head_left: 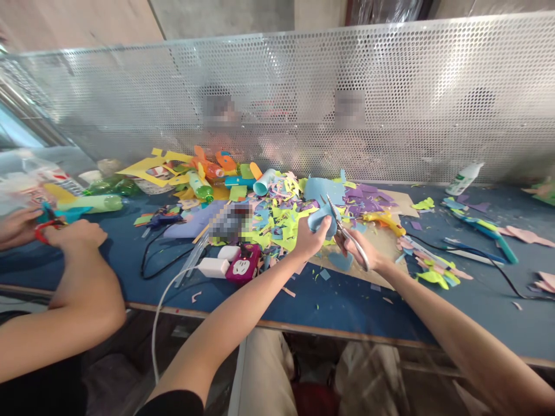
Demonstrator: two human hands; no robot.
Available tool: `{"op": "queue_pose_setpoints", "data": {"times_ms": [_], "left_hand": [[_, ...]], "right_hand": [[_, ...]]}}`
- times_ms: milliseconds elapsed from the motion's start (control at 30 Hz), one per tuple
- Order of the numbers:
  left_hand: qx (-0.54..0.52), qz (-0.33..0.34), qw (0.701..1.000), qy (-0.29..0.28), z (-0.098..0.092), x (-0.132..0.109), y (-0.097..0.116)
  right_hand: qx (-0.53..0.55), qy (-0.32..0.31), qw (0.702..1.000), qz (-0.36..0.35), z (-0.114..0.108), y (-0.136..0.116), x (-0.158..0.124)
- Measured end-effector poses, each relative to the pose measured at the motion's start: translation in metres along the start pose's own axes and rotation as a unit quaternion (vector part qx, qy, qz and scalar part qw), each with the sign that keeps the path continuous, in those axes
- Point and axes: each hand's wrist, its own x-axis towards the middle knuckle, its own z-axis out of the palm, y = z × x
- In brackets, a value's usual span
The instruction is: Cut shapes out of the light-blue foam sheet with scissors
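My left hand (309, 238) is closed around a piece of light blue paper (321, 219), held up above the table. Just to its right, my right hand (362, 249) grips metal scissors (342, 228), whose blades point up and left into the blue paper. Under both hands lies a brown cardboard sheet (384, 242) strewn with paper scraps. Behind them is a heap of yellow, blue and purple cuttings (281, 214).
A co-worker's hands (65, 234) at the left hold red-handled scissors. A power strip and white charger (229, 266) with cables lie at front left. Green bottles (108, 196), paper rolls, a white glue bottle (463, 179) and a blue tool (489, 234) sit on the blue table (338, 300). A perforated metal screen (390, 98) closes the back.
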Motion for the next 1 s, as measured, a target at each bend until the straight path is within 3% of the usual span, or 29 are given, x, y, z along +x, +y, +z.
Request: {"op": "queue_pose_setpoints", "data": {"times_ms": [133, 400, 767, 1000], "left_hand": [[0.013, 0.005, 1.000, -0.018, -0.0009, 0.0006, 0.0003], [0.006, -0.007, 1.000, -0.002, -0.0014, 0.0014, -0.0040], [0.015, 0.006, 0.999, -0.044, -0.0029, 0.0033, -0.0092], [0.013, -0.003, 0.998, -0.064, -0.0039, 0.0053, -0.0066]], "right_hand": [[0.000, 0.013, 1.000, -0.026, -0.0006, 0.0009, 0.0012], [-0.004, 0.008, 1.000, 0.008, -0.0015, 0.0020, 0.0002], [0.019, 0.012, 0.999, 0.045, -0.0004, 0.0025, 0.0003], [0.014, 0.012, 0.999, 0.031, -0.0022, 0.0037, 0.0001]]}}
